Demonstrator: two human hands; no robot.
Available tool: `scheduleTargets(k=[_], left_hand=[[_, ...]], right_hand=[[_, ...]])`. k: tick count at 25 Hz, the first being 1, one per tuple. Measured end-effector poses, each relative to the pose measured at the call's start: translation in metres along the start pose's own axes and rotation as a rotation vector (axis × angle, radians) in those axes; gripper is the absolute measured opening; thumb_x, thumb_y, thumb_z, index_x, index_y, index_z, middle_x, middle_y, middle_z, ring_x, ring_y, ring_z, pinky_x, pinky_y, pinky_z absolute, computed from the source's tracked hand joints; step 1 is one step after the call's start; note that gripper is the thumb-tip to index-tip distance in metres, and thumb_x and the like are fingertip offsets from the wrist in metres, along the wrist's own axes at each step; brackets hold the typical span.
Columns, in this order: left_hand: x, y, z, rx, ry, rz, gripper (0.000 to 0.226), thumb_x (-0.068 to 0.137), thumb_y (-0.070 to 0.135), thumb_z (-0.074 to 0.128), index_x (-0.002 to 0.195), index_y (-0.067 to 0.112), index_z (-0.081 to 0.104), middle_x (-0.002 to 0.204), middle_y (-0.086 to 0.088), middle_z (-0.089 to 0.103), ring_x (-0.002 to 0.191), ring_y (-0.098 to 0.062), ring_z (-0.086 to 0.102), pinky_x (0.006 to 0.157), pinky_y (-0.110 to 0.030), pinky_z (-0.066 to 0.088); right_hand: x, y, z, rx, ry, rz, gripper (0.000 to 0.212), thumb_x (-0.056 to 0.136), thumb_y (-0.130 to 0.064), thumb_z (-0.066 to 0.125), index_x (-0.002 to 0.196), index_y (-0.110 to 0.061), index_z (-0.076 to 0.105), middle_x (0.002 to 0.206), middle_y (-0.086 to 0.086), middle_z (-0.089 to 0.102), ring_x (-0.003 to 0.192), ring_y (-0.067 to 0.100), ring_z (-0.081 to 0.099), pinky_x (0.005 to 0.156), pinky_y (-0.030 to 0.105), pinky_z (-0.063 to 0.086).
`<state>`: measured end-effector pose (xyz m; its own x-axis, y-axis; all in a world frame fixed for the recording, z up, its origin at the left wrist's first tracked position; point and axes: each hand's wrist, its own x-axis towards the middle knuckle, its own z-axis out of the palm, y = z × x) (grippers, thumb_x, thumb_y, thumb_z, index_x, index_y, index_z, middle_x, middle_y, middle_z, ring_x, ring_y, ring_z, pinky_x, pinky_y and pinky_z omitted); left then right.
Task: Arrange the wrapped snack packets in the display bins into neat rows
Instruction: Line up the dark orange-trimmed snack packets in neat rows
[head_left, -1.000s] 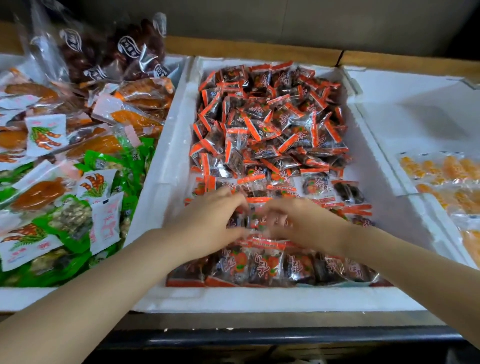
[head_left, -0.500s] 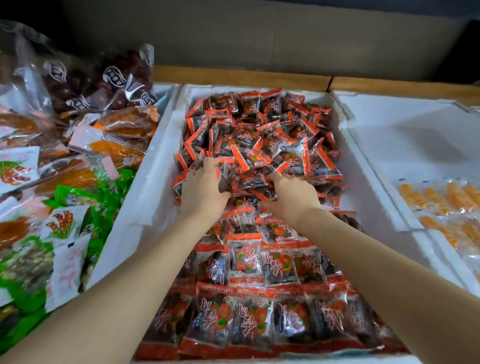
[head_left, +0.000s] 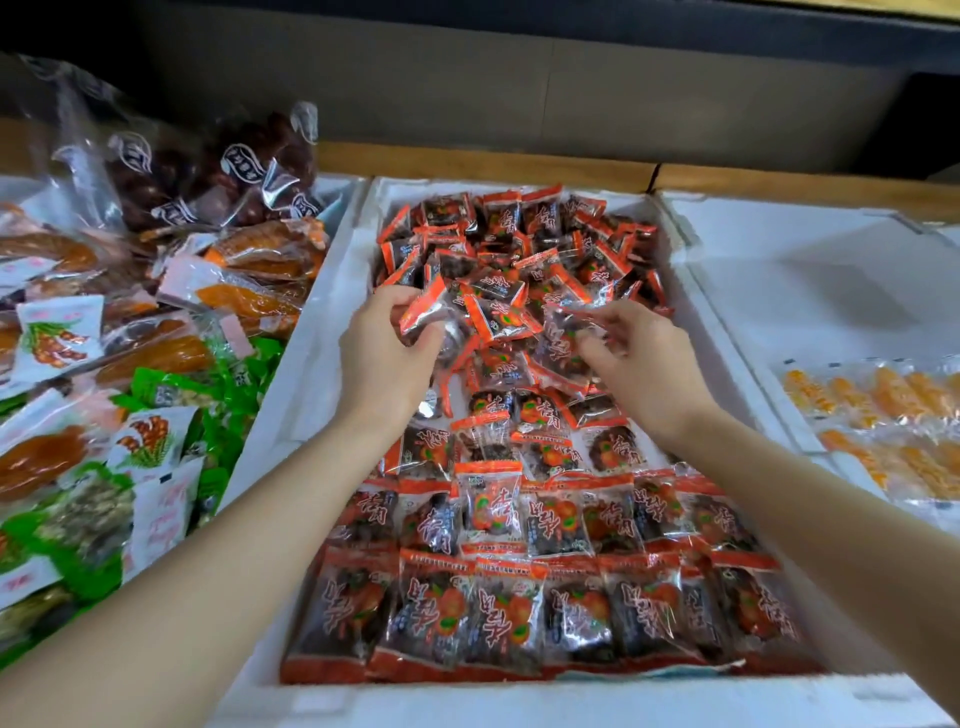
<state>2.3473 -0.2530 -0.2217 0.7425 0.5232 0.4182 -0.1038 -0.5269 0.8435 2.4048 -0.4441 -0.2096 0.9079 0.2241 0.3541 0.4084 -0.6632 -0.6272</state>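
Left hand (head_left: 384, 358) grips an orange-edged packet (head_left: 422, 310) — right hand (head_left: 647, 364) pinches a second packet (head_left: 563, 338), both above the loose pile (head_left: 519, 249) in the white foam bin (head_left: 311, 374).

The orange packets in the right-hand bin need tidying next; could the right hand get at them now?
Probably, once freed: the right hand pinches a red packet, but the orange packets lie uncovered, with only the low white bin wall between.
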Motion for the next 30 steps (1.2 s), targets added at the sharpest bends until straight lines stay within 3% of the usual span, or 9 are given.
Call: scheduleTargets(k=[4,9,12,15,18,21,24,28,30], left_hand=[[-0.037,0.020,-0.019,-0.006,-0.231,-0.114,0.018,0.088,0.019,0.063,0.105,0.018,0.057,0.089,0.005,0.058,0.076,-0.008,0.054,0.067,-0.017,0.041],[-0.079,0.045,-0.022,-0.192,-0.426,-0.280,0.007,0.090,0.020,0.060,0.095,0.020,0.054,0.086,-0.002,0.054,0.071,-0.016,0.050,0.071,-0.034,0.046],[-0.092,0.049,-0.030,-0.340,-0.503,-0.398,0.014,0.087,0.020,0.064,0.099,0.025,0.059,0.102,-0.010,0.063,0.091,-0.027,0.061,0.095,-0.049,0.047],[-0.090,0.065,-0.024,-0.610,-0.647,-0.544,0.034,0.085,0.027,0.067,0.117,0.019,0.062,0.115,-0.006,0.067,0.107,-0.024,0.063,0.101,-0.046,0.045],[-0.094,0.054,-0.023,-0.819,-0.676,-0.575,0.050,0.103,0.039,0.029,0.138,0.008,0.045,0.140,-0.015,0.050,0.126,-0.032,0.049,0.082,-0.031,0.047],[-0.101,0.053,-0.030,-0.871,-0.751,-0.570,0.047,0.093,0.049,0.040,0.115,0.016,0.066,0.115,-0.006,0.067,0.107,-0.029,0.058,0.087,-0.037,0.048],[-0.107,0.052,-0.039,-0.728,-0.855,-0.412,0.014,0.073,0.036,0.065,0.079,0.028,0.076,0.072,0.009,0.066,0.070,-0.004,0.061,0.065,-0.020,0.048],[-0.096,0.038,-0.027,-0.443,-0.726,-0.444,0.027,0.068,0.029,0.079,0.094,0.027,0.072,0.086,-0.005,0.071,0.052,-0.002,0.056,0.055,-0.024,0.052],[-0.094,0.031,-0.018,-0.251,-0.820,-0.390,0.028,0.074,0.029,0.079,0.099,0.021,0.070,0.088,-0.012,0.069,0.057,-0.010,0.062,0.055,-0.026,0.055]], right_hand=[[-0.044,-0.014,-0.018,0.499,-0.260,0.326,0.020,0.096,-0.023,0.050,0.109,-0.010,0.059,0.094,0.011,0.067,0.066,0.015,0.069,0.079,0.038,0.057],[-0.082,-0.031,-0.031,0.512,-0.478,0.290,0.029,0.093,-0.029,0.052,0.117,-0.013,0.054,0.063,-0.021,0.060,0.065,0.015,0.067,0.078,0.024,0.055],[-0.090,-0.035,-0.039,0.513,-0.537,0.257,0.037,0.081,-0.039,0.058,0.110,-0.016,0.061,0.081,-0.005,0.064,0.063,0.013,0.065,0.079,0.027,0.055],[-0.095,-0.036,-0.049,0.616,-0.550,0.267,0.044,0.069,-0.040,0.061,0.104,-0.015,0.067,0.084,-0.002,0.065,0.065,0.008,0.061,0.070,0.022,0.054],[-0.101,-0.032,-0.052,0.734,-0.579,0.322,0.041,0.077,-0.033,0.059,0.107,-0.007,0.066,0.089,0.009,0.063,0.076,0.017,0.057,0.062,0.016,0.052],[-0.105,-0.028,-0.050,0.780,-0.599,0.324,0.038,0.084,-0.029,0.056,0.113,-0.005,0.062,0.098,0.015,0.063,0.080,0.019,0.057,0.061,0.016,0.052],[-0.108,-0.025,-0.052,0.728,-0.628,0.278,0.043,0.080,-0.031,0.058,0.116,-0.008,0.060,0.096,0.010,0.068,0.075,0.012,0.064,0.060,0.016,0.052],[-0.102,0.001,-0.064,0.305,-0.521,0.210,0.023,0.075,-0.031,0.063,0.092,-0.017,0.063,0.072,0.007,0.069,0.059,0.017,0.064,0.056,0.023,0.054],[-0.097,0.024,-0.063,0.126,-0.521,0.195,0.012,0.082,-0.025,0.063,0.091,-0.016,0.061,0.065,0.000,0.064,0.054,0.011,0.061,0.055,0.024,0.055]])
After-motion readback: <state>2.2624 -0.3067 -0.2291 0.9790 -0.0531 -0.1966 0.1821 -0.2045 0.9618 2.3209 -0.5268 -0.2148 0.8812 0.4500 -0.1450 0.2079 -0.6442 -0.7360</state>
